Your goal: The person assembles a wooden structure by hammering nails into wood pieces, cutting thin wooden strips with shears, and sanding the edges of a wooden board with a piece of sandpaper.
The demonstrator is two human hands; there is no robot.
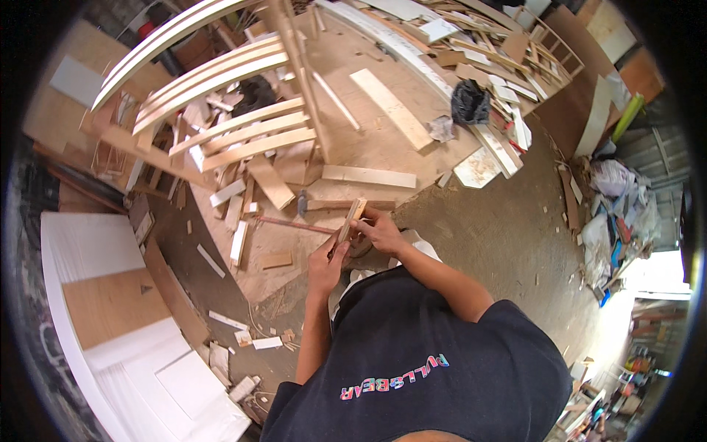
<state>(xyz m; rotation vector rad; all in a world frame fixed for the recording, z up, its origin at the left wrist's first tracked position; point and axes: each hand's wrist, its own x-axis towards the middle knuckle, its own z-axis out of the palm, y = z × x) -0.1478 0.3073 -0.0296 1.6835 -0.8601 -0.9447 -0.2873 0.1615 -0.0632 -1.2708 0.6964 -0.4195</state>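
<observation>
A short, narrow piece of wood (355, 214) is held up in front of me, tilted, its upper end pointing away. My left hand (326, 264) is closed around its lower part. At its upper right side my right hand (381, 231) pinches it with closed fingers; whether anything small sits between them is hidden. Just beyond my hands a hammer (303, 203) lies on the wooden sheet (276, 278), its handle pointing right. A thin reddish rod (293, 224) lies to the left, its right end reaching behind my left hand.
A slatted wooden frame (250, 131) stands at the far left. Planks (368, 176) and offcuts (277, 260) lie scattered about. A black bag (470, 102) and a wood scrap pile (508, 55) are at the far right. White panels (158, 368) lie left; plastic bags (611, 191) line the right wall.
</observation>
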